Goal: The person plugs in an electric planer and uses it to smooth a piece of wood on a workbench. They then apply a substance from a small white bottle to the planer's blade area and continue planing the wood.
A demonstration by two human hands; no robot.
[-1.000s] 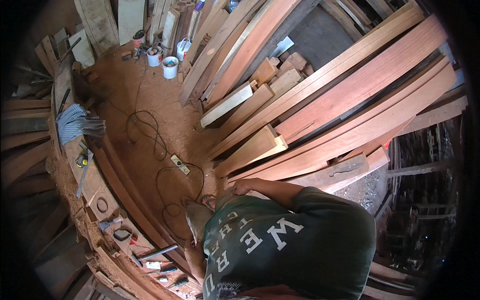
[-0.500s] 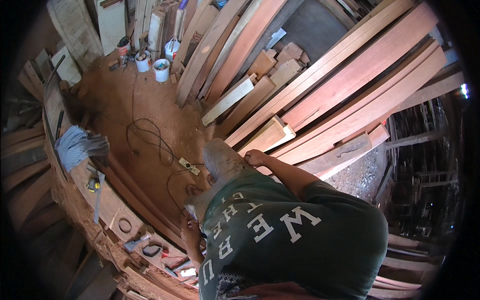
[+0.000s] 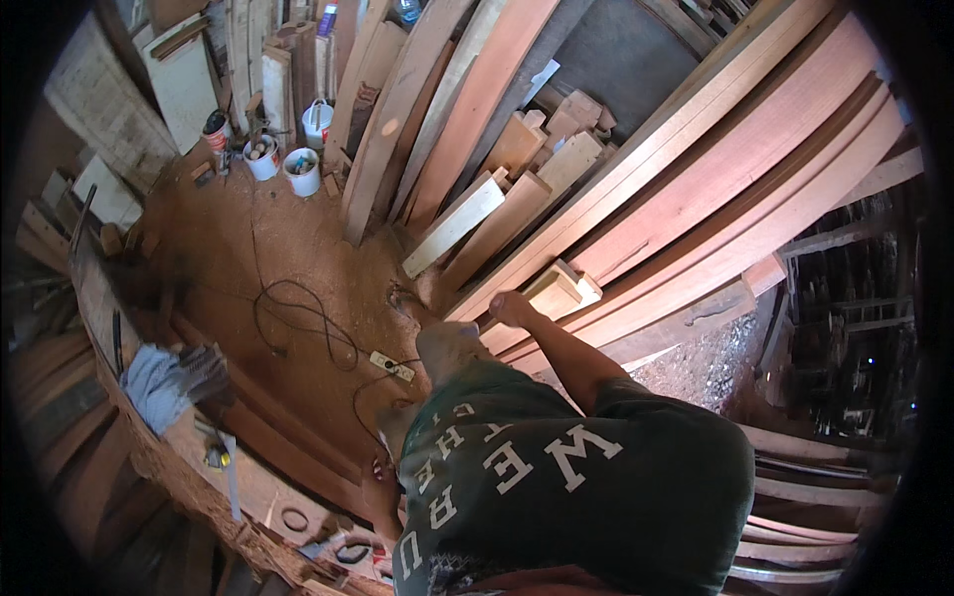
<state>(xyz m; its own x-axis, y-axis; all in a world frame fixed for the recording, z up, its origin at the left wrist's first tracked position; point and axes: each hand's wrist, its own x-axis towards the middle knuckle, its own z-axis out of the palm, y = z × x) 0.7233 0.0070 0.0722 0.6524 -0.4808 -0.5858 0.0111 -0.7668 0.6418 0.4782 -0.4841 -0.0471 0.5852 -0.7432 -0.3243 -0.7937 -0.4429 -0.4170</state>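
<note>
My right hand (image 3: pixel 512 309) hangs beside the planks on the right, in front of a short wooden frame piece (image 3: pixel 556 288). Its fingers are curled into a loose fist, and nothing shows in it. My left hand (image 3: pixel 379 475) hangs low by my side, close to the workbench (image 3: pixel 263 492). Its fingers show only in part and are blurred, so whether they hold anything is unclear. A white power strip (image 3: pixel 391 366) with a dark cable (image 3: pixel 316 310) lies on the dusty floor ahead of my legs; neither hand touches it.
Long reddish planks (image 3: pixel 686 189) lean along the right. White buckets (image 3: pixel 302 172) stand at the back by upright boards (image 3: pixel 397 129). On the left bench lie a crumpled cloth (image 3: pixel 159 387), a yellow tape measure (image 3: pixel 217 457), a metal square (image 3: pixel 234 482) and a wooden ring (image 3: pixel 294 519).
My view has shifted and one foot now shows farther forward, near the planks. My right hand has come away from my thigh. My left hand sits slightly lower in view.
</note>
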